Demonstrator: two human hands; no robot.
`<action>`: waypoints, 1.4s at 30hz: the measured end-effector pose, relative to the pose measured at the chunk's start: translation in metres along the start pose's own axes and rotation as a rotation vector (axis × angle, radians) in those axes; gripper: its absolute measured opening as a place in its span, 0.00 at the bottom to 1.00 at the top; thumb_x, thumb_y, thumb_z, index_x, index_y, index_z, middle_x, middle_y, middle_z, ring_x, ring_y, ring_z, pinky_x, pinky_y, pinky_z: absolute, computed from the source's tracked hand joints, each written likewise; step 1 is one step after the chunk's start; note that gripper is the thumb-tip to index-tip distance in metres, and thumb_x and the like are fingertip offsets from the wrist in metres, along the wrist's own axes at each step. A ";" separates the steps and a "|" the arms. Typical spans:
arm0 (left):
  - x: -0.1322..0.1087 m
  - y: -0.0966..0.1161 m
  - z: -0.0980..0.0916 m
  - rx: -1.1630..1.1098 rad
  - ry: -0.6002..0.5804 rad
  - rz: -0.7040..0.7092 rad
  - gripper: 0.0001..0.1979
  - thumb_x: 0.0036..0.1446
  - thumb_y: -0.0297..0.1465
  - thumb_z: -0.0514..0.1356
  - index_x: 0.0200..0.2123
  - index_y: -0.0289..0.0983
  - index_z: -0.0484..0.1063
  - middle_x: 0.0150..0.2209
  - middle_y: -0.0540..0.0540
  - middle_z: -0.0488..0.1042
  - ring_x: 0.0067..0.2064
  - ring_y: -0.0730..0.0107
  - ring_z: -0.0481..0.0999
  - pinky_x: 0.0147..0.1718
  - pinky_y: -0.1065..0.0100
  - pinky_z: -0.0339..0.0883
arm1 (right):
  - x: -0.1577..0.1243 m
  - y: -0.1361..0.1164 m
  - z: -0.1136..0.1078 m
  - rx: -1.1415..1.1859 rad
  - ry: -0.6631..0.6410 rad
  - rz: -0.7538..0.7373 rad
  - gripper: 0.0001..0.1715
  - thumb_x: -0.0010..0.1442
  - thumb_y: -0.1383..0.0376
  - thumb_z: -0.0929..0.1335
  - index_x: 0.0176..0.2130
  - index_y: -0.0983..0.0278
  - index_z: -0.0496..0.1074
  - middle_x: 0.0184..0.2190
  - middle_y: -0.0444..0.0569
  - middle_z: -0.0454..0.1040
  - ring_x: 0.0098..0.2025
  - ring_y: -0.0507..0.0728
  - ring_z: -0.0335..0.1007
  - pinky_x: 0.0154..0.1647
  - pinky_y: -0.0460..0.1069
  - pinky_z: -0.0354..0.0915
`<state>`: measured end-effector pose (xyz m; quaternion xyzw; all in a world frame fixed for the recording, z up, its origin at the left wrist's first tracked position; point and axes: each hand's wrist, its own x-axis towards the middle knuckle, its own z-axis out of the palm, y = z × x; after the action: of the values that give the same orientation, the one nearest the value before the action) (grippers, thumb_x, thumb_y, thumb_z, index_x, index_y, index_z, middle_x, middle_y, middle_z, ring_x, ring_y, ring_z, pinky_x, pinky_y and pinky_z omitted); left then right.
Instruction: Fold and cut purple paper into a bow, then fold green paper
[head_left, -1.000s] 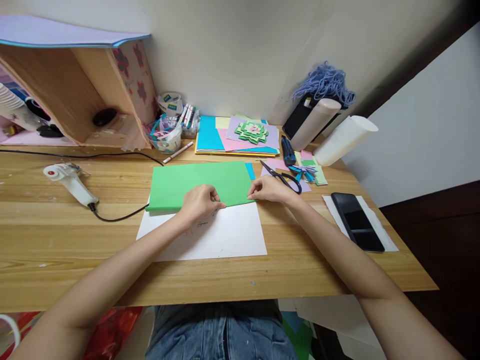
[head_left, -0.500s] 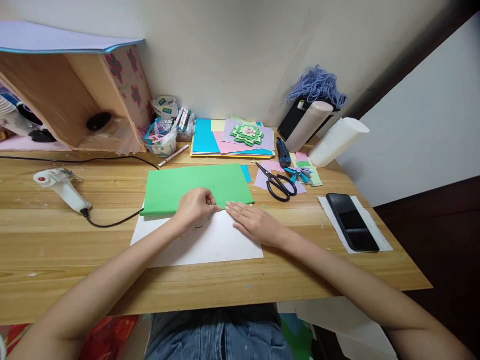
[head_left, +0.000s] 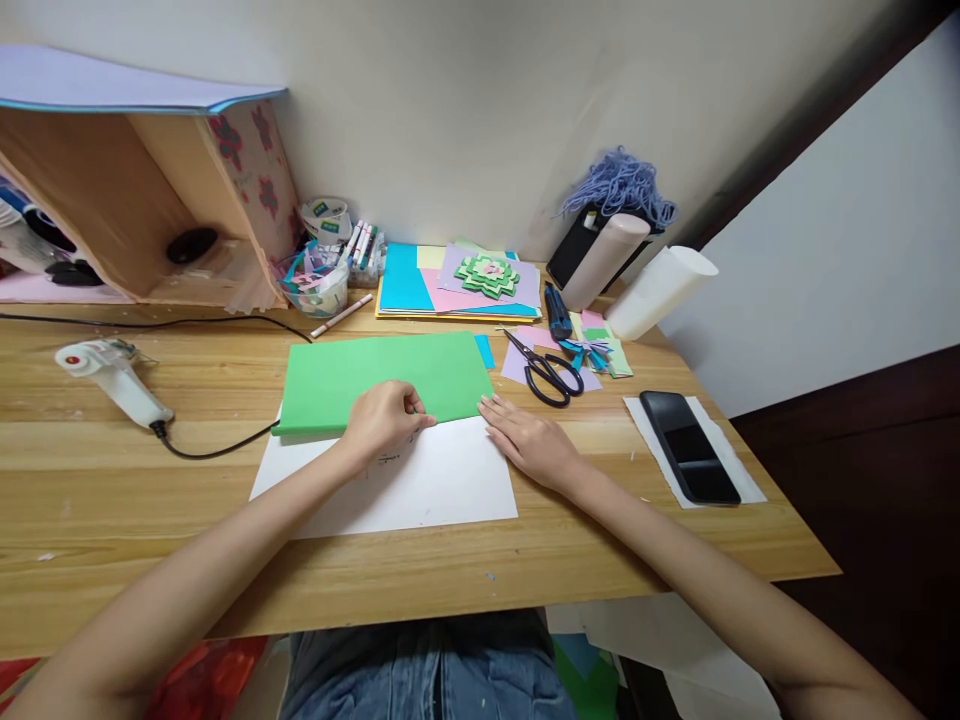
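Observation:
A green sheet of paper (head_left: pixel 390 370) lies on the table with its near edge folded over, partly on top of a white sheet (head_left: pixel 442 480) that bears small dark writing. My left hand (head_left: pixel 386 420) is closed at the middle of that folded edge, thumb and fingertips pinching it. Fingers stretched out, my right hand (head_left: pixel 529 438) lies flat with its tips at the right end of the edge. Black-handled scissors (head_left: pixel 547 370) rest just beyond the right hand, on pink and purple paper pieces.
At left lie a white glue gun (head_left: pixel 116 383) and its black cord. A cardboard box (head_left: pixel 247 200), a tub of scraps (head_left: pixel 322 290) and stacked coloured paper (head_left: pixel 397 280) stand behind. A utility knife (head_left: pixel 557 312), white roll (head_left: pixel 664 290) and phone (head_left: pixel 690 447) are at right.
My right hand has slid to the right along the folded edge, to its end. My left hand keeps its pinch at about the same spot. The view has shifted slightly.

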<state>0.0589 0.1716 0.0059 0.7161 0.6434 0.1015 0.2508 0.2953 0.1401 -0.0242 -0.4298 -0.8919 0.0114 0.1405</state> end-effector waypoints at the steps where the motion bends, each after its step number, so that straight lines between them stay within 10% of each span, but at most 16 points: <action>1: -0.001 0.000 0.000 0.001 0.015 0.000 0.10 0.43 0.40 0.64 0.25 0.40 0.72 0.29 0.51 0.75 0.31 0.68 0.71 0.24 0.70 0.54 | 0.004 -0.003 0.000 -0.001 0.026 0.008 0.21 0.65 0.65 0.58 0.52 0.70 0.69 0.52 0.55 0.69 0.57 0.59 0.62 0.56 0.55 0.64; 7: -0.007 -0.004 0.004 -0.010 0.086 0.023 0.11 0.46 0.41 0.61 0.25 0.39 0.72 0.29 0.49 0.75 0.31 0.68 0.71 0.24 0.69 0.54 | 0.033 -0.027 0.012 0.097 0.095 -0.226 0.19 0.64 0.68 0.59 0.52 0.65 0.69 0.52 0.50 0.69 0.57 0.56 0.63 0.56 0.52 0.64; 16: -0.014 -0.018 0.011 -0.158 0.163 0.147 0.14 0.49 0.42 0.60 0.23 0.37 0.72 0.27 0.48 0.74 0.29 0.69 0.70 0.28 0.70 0.57 | 0.030 -0.029 0.025 0.157 0.089 -0.242 0.22 0.62 0.72 0.60 0.55 0.66 0.65 0.53 0.53 0.69 0.55 0.55 0.65 0.56 0.52 0.65; 28: -0.037 -0.060 -0.017 -0.111 0.183 -0.031 0.15 0.47 0.45 0.59 0.23 0.38 0.71 0.28 0.48 0.75 0.30 0.67 0.70 0.28 0.69 0.58 | 0.030 -0.029 0.024 0.185 0.086 -0.234 0.22 0.61 0.73 0.59 0.54 0.66 0.66 0.53 0.53 0.69 0.56 0.56 0.64 0.56 0.52 0.64; 42: -0.058 -0.067 -0.017 0.040 0.245 0.320 0.08 0.56 0.35 0.57 0.28 0.40 0.73 0.31 0.48 0.73 0.36 0.67 0.70 0.40 0.65 0.55 | 0.029 -0.033 0.022 0.220 0.092 -0.213 0.22 0.62 0.72 0.59 0.55 0.64 0.66 0.53 0.52 0.68 0.56 0.56 0.63 0.56 0.53 0.64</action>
<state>-0.0164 0.1219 -0.0022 0.7964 0.5490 0.2135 0.1371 0.2478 0.1437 -0.0339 -0.3147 -0.9184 0.0745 0.2281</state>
